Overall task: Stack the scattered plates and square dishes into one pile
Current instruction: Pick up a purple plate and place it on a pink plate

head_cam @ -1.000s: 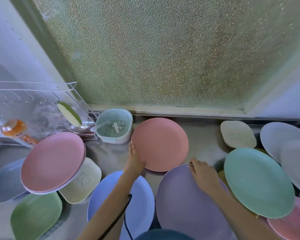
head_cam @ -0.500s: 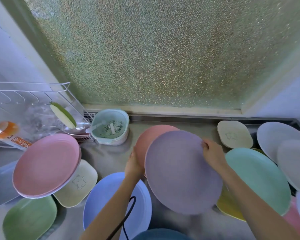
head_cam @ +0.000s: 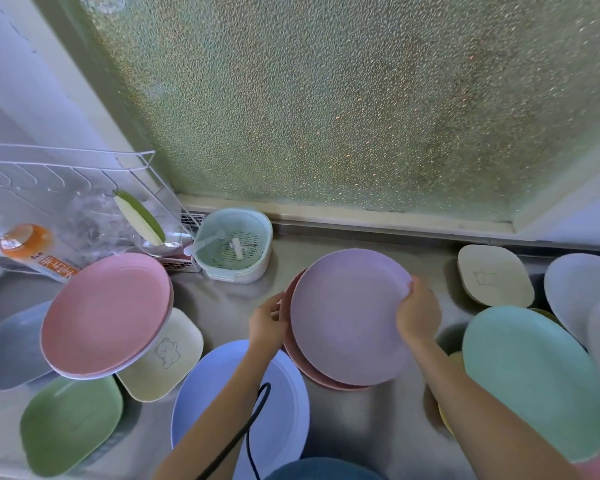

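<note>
1. Right at the centre of the steel worktop (head_cam: 222, 306), the purple plate (head_cam: 347, 317) sits on top of a salmon-pink plate (head_cam: 293, 351), whose rim peeks out along the left and lower edge.
2. Right hand (head_cam: 418, 315) has its grip on the purple plate's right rim, fingers curled over the edge.
3. Left hand (head_cam: 267, 322) is at the left side of the pair, fingers bent against the pink rim; whether it truly clasps that rim or only touches it, I cannot tell.
4. Just below the left forearm lies a blue plate (head_cam: 284, 410), with a black cable (head_cam: 253, 414) draped across it.
5. Over on the left, a pink plate (head_cam: 106, 313) rests tilted on another plate, overlapping a cream square dish (head_cam: 168, 355) with a bear drawing.
6. A green square dish (head_cam: 70, 420) sits at the lower left, and a grey-blue dish (head_cam: 11, 351) is tucked under the pink stack's left side.
7. On the right, a large mint plate (head_cam: 534, 382) covers a yellow plate (head_cam: 447, 417), of which only a sliver shows.
8. Behind it lies another cream square dish (head_cam: 494, 280), and pale grey plates (head_cam: 582, 289) overlap at the far right edge.
9. At the back, a mint strainer basket (head_cam: 234, 247) stands beside a white wire rack (head_cam: 77, 174).
</note>
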`<state>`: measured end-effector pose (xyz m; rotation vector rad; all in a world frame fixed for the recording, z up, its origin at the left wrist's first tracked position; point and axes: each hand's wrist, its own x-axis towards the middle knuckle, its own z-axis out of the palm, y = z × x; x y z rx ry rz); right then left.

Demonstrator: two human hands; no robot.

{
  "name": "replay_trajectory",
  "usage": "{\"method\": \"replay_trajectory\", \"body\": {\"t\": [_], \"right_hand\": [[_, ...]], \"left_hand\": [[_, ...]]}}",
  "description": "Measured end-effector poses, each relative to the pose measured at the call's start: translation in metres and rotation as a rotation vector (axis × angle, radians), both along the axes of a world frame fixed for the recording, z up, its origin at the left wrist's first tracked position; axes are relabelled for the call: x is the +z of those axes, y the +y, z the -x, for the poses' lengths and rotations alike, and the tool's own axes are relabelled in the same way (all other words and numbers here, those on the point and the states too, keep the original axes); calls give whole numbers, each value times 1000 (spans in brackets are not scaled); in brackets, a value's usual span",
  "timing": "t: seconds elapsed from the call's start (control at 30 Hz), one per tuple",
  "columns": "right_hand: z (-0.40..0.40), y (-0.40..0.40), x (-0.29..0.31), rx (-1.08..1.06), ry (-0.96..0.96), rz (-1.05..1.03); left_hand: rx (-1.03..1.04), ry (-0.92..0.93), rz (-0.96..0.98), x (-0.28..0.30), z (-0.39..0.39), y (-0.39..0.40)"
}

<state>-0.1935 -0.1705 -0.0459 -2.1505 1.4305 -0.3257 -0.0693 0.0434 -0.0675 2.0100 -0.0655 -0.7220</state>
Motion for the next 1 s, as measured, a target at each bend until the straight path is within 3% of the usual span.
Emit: {"method": "replay_trajectory", "body": {"t": [0.1,0.3,0.63,0.8,1.0], "right_hand": [[-1,1,-10,-3,19,53],[-3,10,-23,-157,-1,-122],[8,5,-28,-81,-130,-153],[10,2,-39,178,177,64],[25,-1,-50,333,262,51]], "left_hand": [[-20,29,-16,-1,-1,-3],[-78,128,-37,-4,-8,-13],[-283,-34,-142,-6,-15,-25],[-503,-207,-236,-3,-11,-34],[-630,-359,-375,-15,-8,-29]]}}
